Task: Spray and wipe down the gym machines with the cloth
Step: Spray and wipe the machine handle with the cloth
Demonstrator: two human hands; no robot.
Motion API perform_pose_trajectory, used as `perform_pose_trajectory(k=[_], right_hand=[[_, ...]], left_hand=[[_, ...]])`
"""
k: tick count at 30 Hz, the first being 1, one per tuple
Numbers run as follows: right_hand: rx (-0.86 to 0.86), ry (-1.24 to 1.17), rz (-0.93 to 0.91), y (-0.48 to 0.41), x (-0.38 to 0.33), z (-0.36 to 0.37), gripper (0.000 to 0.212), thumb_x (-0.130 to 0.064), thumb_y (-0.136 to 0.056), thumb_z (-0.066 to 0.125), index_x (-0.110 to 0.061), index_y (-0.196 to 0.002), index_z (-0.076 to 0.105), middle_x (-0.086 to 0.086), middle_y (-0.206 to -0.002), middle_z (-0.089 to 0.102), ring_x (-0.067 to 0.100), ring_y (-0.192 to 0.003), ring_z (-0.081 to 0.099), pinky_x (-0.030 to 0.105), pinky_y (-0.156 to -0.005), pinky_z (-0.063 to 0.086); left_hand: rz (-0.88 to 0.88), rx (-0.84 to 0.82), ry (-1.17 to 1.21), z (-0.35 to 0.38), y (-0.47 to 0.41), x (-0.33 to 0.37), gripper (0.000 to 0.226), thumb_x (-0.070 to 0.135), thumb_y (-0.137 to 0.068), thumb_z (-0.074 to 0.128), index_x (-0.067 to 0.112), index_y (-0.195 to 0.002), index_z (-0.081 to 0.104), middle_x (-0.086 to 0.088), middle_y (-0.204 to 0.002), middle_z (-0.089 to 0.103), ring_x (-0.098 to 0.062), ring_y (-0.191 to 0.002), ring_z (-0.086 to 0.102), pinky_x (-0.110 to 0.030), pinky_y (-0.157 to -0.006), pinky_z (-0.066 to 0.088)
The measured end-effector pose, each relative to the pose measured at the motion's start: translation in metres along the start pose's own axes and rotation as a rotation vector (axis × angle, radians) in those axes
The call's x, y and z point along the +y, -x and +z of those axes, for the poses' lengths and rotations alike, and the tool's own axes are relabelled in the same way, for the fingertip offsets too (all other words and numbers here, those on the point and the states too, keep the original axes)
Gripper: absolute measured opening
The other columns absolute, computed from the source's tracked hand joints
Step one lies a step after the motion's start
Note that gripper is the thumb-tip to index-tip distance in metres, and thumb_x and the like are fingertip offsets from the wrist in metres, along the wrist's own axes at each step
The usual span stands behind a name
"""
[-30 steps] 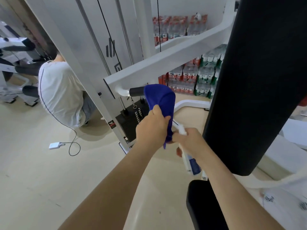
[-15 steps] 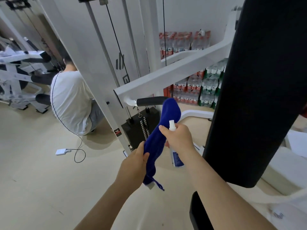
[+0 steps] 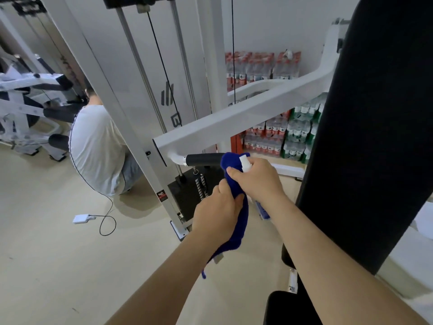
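Observation:
A blue cloth [image 3: 236,221] hangs from the black grip [image 3: 202,159] of the white machine arm [image 3: 234,123]; its top end is draped over the grip's right end. My left hand [image 3: 216,214] pinches the cloth's middle. My right hand [image 3: 256,178] holds a white spray bottle [image 3: 244,163] upright, nozzle against the cloth's top, and its fingers also press on the cloth. The bottle's blue-labelled lower part [image 3: 263,211] shows under my wrist.
A tall black back pad [image 3: 375,137] stands close on the right, a black seat [image 3: 288,308] below it. The weight stack [image 3: 189,195] and white frame post [image 3: 131,127] are ahead. A person in a white shirt [image 3: 98,148] crouches at left. Bottled-water packs [image 3: 278,134] line the wall.
My left hand slid down the cloth from the grip, then came back up to its middle. My right hand raised the spray bottle from waist height to the cloth's top by the grip.

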State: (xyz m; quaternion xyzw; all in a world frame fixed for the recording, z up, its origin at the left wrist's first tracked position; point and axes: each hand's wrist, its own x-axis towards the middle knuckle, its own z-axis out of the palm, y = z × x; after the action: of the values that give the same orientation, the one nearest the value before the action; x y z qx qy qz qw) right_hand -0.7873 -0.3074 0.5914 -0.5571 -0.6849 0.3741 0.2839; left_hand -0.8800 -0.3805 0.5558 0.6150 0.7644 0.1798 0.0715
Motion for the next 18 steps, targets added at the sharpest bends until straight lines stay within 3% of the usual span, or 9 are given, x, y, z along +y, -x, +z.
perform_pose_trajectory(k=[3, 6, 8, 10, 11, 13, 15, 16, 18], right_hand=[[-0.192, 0.107, -0.045, -0.027, -0.01, -0.016, 0.02, -0.042, -0.087, 0.066, -0.023, -0.087, 0.061, 0.0, -0.084, 0.066, 0.018, -0.078, 0.062, 0.03, -0.06, 0.043], [-0.351, 0.164, -0.063, -0.051, -0.021, -0.028, 0.026, -0.043, -0.087, 0.069, -0.019, -0.09, 0.059, -0.002, -0.087, 0.065, 0.017, -0.081, 0.061, 0.027, -0.061, 0.043], [-0.392, 0.093, -0.031, -0.055, -0.024, -0.033, 0.032, -0.044, -0.086, 0.07, -0.016, -0.094, 0.059, -0.002, -0.088, 0.064, 0.013, -0.078, 0.058, 0.024, -0.06, 0.041], [-0.385, -0.078, 0.015, -0.051, -0.019, -0.037, 0.036, -0.045, -0.086, 0.07, -0.011, -0.1, 0.066, 0.003, -0.092, 0.07, 0.014, -0.075, 0.062, 0.026, -0.058, 0.044], [-0.372, -0.195, 0.044, -0.048, -0.013, -0.039, 0.035, -0.043, -0.086, 0.07, -0.012, -0.101, 0.069, 0.005, -0.092, 0.072, 0.013, -0.071, 0.065, 0.026, -0.056, 0.047], [-0.395, -0.367, 0.082, -0.04, 0.003, -0.046, 0.027, -0.039, -0.088, 0.07, -0.016, -0.1, 0.071, 0.004, -0.086, 0.074, 0.009, -0.057, 0.066, 0.025, -0.051, 0.05], [-0.427, -0.411, 0.104, -0.036, 0.021, -0.052, 0.026, -0.037, -0.088, 0.071, -0.016, -0.103, 0.071, 0.006, -0.09, 0.075, 0.013, -0.05, 0.063, 0.028, -0.051, 0.05], [-0.424, -0.426, 0.126, -0.036, 0.027, -0.054, 0.027, -0.036, -0.088, 0.071, -0.015, -0.106, 0.07, 0.009, -0.096, 0.075, 0.016, -0.049, 0.061, 0.03, -0.052, 0.05], [-0.428, -0.48, 0.166, -0.033, 0.037, -0.057, 0.028, -0.033, -0.09, 0.069, -0.013, -0.108, 0.068, 0.016, -0.102, 0.074, 0.019, -0.046, 0.057, 0.03, -0.051, 0.05]], left_hand=[[0.01, 0.005, 0.069, -0.004, -0.013, 0.009, 0.026, 0.044, -0.102, 0.03, 0.02, -0.103, 0.038, 0.004, -0.088, 0.059, -0.014, -0.069, 0.06, -0.032, -0.065, 0.054], [-0.021, 0.032, 0.153, -0.004, -0.027, 0.017, 0.028, 0.042, -0.102, 0.031, 0.016, -0.107, 0.04, 0.0, -0.088, 0.06, -0.018, -0.073, 0.061, -0.037, -0.068, 0.054], [-0.14, 0.078, 0.286, -0.002, -0.032, 0.021, 0.029, 0.045, -0.1, 0.037, 0.017, -0.105, 0.042, 0.003, -0.087, 0.059, -0.016, -0.076, 0.061, -0.034, -0.069, 0.053], [-0.188, 0.211, 0.389, -0.002, -0.026, 0.021, 0.031, 0.045, -0.094, 0.051, 0.019, -0.112, 0.046, 0.005, -0.103, 0.058, -0.013, -0.095, 0.057, -0.026, -0.079, 0.049], [-0.126, 0.301, 0.356, -0.003, -0.019, 0.019, 0.039, 0.041, -0.091, 0.059, 0.019, -0.12, 0.047, 0.004, -0.115, 0.054, -0.012, -0.106, 0.051, -0.023, -0.086, 0.043], [0.195, 0.379, 0.173, -0.004, -0.004, 0.01, 0.055, 0.034, -0.085, 0.065, 0.019, -0.134, 0.045, 0.0, -0.136, 0.044, -0.018, -0.127, 0.038, -0.027, -0.101, 0.037], [0.565, 0.255, -0.19, -0.004, -0.001, -0.004, 0.054, 0.035, -0.087, 0.058, 0.024, -0.138, 0.044, -0.003, -0.149, 0.039, -0.026, -0.142, 0.028, -0.043, -0.115, 0.028], [0.656, 0.184, -0.329, -0.005, -0.008, -0.012, 0.052, 0.036, -0.087, 0.055, 0.026, -0.138, 0.046, -0.004, -0.152, 0.036, -0.029, -0.145, 0.023, -0.048, -0.117, 0.022], [0.654, 0.084, -0.395, -0.006, -0.026, -0.017, 0.049, 0.036, -0.085, 0.049, 0.031, -0.134, 0.052, -0.003, -0.154, 0.034, -0.03, -0.147, 0.019, -0.053, -0.118, 0.015]])
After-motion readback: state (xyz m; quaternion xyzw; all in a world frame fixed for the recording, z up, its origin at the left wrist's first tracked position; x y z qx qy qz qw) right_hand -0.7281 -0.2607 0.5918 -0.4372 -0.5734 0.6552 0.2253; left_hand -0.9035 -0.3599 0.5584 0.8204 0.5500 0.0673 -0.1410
